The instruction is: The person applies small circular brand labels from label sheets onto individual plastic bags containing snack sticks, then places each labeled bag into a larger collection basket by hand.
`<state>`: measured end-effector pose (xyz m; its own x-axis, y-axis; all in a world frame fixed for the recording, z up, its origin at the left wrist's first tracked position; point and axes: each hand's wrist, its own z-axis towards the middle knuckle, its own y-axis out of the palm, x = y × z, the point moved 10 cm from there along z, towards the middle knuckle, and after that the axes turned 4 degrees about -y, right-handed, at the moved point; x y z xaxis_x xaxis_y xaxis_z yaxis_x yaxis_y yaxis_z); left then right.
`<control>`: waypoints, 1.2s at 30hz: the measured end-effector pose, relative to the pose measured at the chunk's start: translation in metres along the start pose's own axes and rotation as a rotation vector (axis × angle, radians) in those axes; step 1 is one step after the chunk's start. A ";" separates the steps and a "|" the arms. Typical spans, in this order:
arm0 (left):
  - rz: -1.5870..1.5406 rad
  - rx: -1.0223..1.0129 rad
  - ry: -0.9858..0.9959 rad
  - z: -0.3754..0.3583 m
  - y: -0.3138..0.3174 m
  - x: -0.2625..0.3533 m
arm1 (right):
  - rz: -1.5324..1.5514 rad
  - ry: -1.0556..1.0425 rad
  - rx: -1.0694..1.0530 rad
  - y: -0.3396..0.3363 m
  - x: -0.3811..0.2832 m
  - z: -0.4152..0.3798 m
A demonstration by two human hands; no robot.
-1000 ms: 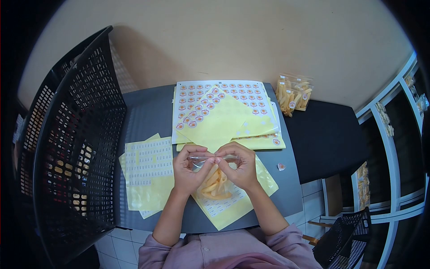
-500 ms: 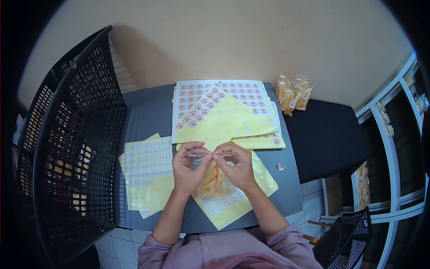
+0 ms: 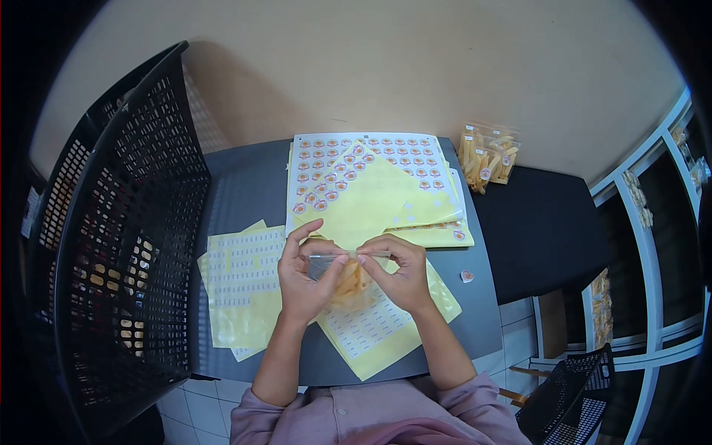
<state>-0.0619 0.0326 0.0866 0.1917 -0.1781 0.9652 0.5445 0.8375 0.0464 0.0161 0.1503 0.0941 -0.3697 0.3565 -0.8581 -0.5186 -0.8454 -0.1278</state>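
A clear plastic bag (image 3: 348,291) of pale yellow stick-shaped snacks hangs between my hands, over the table's near middle. My left hand (image 3: 308,271) pinches its top edge between thumb and fingers, the index finger raised. On the other side, my right hand (image 3: 397,271) pinches the same edge, thumb close to the left thumb. Beneath the bag lies a yellow sheet of small printed labels (image 3: 367,330). Just beyond my fingers is a stack of round-sticker sheets (image 3: 371,159), with a yellow backing sheet (image 3: 363,196) folded over it.
More label sheets (image 3: 245,271) lie at the left. A tall black plastic basket (image 3: 133,222) stands along the table's left side. One loose sticker (image 3: 466,276) is at the right. Filled snack bags (image 3: 486,157) stand on a black surface (image 3: 541,222) at the back right. White-framed shelving (image 3: 653,297) is beyond.
My hands have spread slightly apart along the bag's top edge, and the left index finger has lifted. The bag's top looks flatter and sits a little higher.
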 end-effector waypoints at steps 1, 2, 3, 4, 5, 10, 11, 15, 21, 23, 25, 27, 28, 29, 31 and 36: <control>0.005 0.006 0.001 0.000 -0.001 0.000 | -0.022 0.006 -0.008 -0.001 -0.001 0.001; 0.009 0.014 0.004 0.000 -0.001 0.001 | -0.043 0.012 -0.017 -0.001 -0.002 0.001; 0.009 0.014 0.005 0.000 -0.001 0.000 | -0.043 0.011 -0.017 -0.001 -0.002 0.001; 0.016 0.015 0.016 0.000 -0.002 0.001 | -0.004 0.038 -0.011 -0.001 0.000 0.001; 0.023 0.016 0.025 0.000 -0.002 0.001 | 0.035 0.066 -0.005 -0.001 0.003 0.000; 0.051 0.011 0.033 0.001 -0.003 0.002 | 0.037 0.125 -0.022 -0.001 0.007 -0.001; 0.049 0.008 0.041 0.002 -0.003 0.003 | 0.030 0.138 -0.024 -0.001 0.008 -0.001; 0.033 0.004 0.043 0.002 -0.004 0.002 | 0.026 0.144 -0.032 -0.001 0.005 -0.002; -0.027 -0.006 0.018 0.002 -0.004 -0.002 | 0.035 0.201 -0.049 0.003 0.006 -0.002; -0.106 0.037 -0.053 0.003 -0.010 -0.010 | 0.143 0.253 0.020 0.002 0.017 -0.004; -0.098 0.041 -0.027 0.004 -0.011 -0.010 | 0.182 0.235 0.013 0.002 0.020 -0.005; -0.091 0.047 -0.003 0.003 -0.012 -0.008 | 0.221 0.217 0.003 0.004 0.019 -0.005; -0.090 0.043 0.009 0.002 -0.011 -0.006 | 0.209 0.197 0.022 0.002 0.017 -0.004; -0.089 0.038 0.020 0.002 -0.011 -0.004 | 0.196 0.177 0.043 0.000 0.015 -0.004; -0.084 0.047 0.029 0.002 -0.012 -0.003 | 0.193 0.159 0.057 0.000 0.011 -0.003; -0.069 0.059 0.063 0.000 -0.011 0.001 | 0.177 0.067 0.106 -0.003 0.001 -0.003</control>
<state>-0.0678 0.0229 0.0872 0.2069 -0.2672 0.9412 0.5097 0.8506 0.1295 0.0200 0.1521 0.0921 -0.4120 0.1764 -0.8939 -0.5300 -0.8444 0.0776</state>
